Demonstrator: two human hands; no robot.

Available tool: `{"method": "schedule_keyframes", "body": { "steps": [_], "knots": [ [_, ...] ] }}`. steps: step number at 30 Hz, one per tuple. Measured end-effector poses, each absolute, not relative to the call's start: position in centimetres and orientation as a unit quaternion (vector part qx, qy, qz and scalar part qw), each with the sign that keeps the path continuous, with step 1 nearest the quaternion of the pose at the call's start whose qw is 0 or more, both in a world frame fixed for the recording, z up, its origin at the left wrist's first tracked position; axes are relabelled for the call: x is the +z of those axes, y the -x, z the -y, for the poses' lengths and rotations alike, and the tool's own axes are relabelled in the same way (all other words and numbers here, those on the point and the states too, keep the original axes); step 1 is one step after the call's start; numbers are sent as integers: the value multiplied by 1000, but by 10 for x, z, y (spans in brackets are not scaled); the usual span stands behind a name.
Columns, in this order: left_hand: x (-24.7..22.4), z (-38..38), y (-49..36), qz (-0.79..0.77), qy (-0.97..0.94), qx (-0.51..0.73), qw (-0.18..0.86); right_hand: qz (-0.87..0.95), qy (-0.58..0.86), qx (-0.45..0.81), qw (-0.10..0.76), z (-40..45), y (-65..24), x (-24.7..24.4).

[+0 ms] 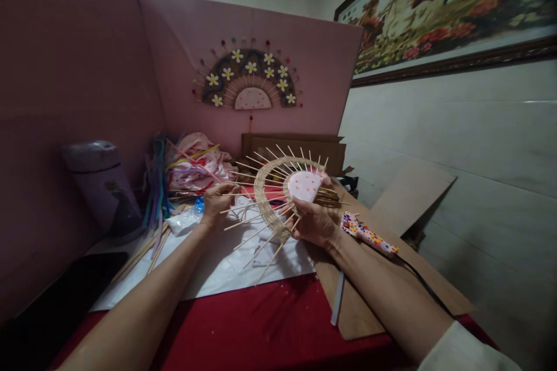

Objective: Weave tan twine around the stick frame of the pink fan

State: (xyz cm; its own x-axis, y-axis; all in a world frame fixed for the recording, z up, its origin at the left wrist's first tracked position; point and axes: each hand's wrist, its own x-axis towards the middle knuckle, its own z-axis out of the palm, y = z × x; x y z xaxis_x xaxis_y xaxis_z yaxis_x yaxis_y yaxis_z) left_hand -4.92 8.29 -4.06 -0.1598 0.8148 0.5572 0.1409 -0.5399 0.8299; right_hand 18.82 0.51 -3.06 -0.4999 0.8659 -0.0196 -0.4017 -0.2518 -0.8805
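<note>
A half-round woven fan (264, 197) is held up in front of me, with thin wooden sticks fanning out past a band of twine. At its centre is a pale pink half-disc (304, 185) with red spots. My right hand (315, 221) grips the fan by this centre, thumb on the front and fingers behind. At the left stick tips, my left hand (219, 203) is closed in a pinch; whatever lies between its fingertips is too small to make out. A flower-patterned glue gun (368, 234) lies just beyond my right wrist.
A finished fan with white flowers (251, 69) hangs on the pink panel. Left stand a tumbler (104, 185) and coloured strips (157, 185), with loose sticks nearby. Pink cloth (195, 156) is heaped behind. Cardboard (357, 313) lies under the right arm on the red tablecloth (243, 324).
</note>
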Motion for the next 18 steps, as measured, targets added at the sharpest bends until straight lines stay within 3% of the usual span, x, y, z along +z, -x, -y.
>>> {"method": "schedule_keyframes", "body": {
  "steps": [8,18],
  "knots": [
    [-48,-84,39,-382,-591,638,314,481,217,754,392,-9,-190,-37],
    [-51,-71,32,-397,-626,588,323,458,205,761,411,-8,-187,-34]
  ]
}}
